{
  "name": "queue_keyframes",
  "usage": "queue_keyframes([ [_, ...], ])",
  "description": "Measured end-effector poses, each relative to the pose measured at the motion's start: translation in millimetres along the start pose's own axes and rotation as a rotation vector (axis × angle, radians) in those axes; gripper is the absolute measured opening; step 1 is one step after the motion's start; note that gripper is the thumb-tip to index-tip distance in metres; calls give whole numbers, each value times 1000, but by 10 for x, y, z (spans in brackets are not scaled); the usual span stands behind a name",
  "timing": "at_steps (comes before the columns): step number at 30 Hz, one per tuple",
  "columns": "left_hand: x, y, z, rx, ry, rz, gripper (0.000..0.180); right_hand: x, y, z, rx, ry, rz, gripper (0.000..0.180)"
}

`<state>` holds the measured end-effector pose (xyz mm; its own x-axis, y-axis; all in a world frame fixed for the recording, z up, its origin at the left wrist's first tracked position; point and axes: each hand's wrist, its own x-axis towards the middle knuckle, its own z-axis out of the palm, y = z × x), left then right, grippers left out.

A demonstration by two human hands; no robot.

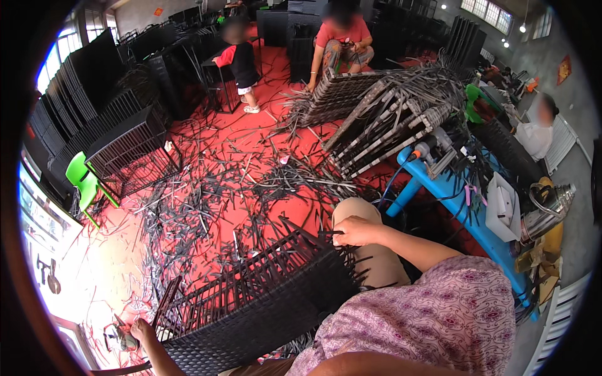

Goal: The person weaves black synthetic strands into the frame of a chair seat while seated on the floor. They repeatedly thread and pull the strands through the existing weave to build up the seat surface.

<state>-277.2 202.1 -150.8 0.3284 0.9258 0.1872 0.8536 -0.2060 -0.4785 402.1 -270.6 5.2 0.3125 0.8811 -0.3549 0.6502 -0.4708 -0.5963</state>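
A black woven panel (251,319), with bare frame bars and loose strip ends along its far side, lies across my lap. My right hand (356,230) is closed at the panel's right end, above my knee, with a black strip (326,234) poking out from its fingers. Beyond the panel's left end, my left hand (143,330) is closed in bright glare. A small dark greenish object (120,337) shows right beside it; what the fingers hold is too small to make out.
Cut black strips (207,200) litter the red floor. At right, a blue bench (454,200) carries a power tool (429,150), a white bin (503,207) and a metal kettle (549,210). Woven frames (389,119) are piled ahead. A green chair (86,185) stands left. Several other people are around.
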Motion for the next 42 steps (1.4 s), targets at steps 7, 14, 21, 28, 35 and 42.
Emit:
queue_keyframes([
  [7,-78,252,-401,32,-187,-67,28,-28,90,56,-34,-25,54,27],
  [14,-72,335,-550,51,-230,-120,26,-42,34,48,15,-9,54,27],
  [21,-24,208,-476,-35,-299,-222,32,-57,84,121,3,41,-19,28],
  [28,-59,141,-701,-208,-364,-221,31,-159,35,122,38,61,46,27],
  [35,-201,-395,-161,-279,-235,-182,44,-68,36,282,203,57,73,26],
  [42,-142,-246,-230,-313,-346,-124,55,-144,81,267,194,87,84,25],
])
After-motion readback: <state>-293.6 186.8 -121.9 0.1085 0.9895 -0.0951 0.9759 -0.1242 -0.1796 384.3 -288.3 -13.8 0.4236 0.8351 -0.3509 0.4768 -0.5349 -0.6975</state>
